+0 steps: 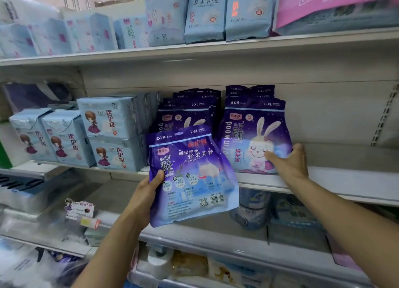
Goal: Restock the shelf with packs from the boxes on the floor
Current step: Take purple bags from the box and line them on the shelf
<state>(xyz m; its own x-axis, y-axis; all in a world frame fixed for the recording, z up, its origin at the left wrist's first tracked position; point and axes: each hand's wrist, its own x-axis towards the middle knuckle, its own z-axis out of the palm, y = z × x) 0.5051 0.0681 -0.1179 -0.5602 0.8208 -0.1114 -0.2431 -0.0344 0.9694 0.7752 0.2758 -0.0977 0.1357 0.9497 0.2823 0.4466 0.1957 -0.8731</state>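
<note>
My left hand (145,192) grips a purple pack (190,175) by its lower left edge, back side toward me, tilted in front of the middle shelf (323,180). Behind it stands a row of the same purple packs (185,110). To the right stands a second row, its front pack (250,136) showing a rabbit. My right hand (289,160) holds that front pack at its lower right corner, thumb across the face, fingers behind it.
Light blue packs (108,132) fill the middle shelf's left part. The shelf is bare right of the rabbit pack. The upper shelf (194,50) carries pale blue packs. Lower shelves hold rolls and mixed goods (250,210). No floor boxes are in view.
</note>
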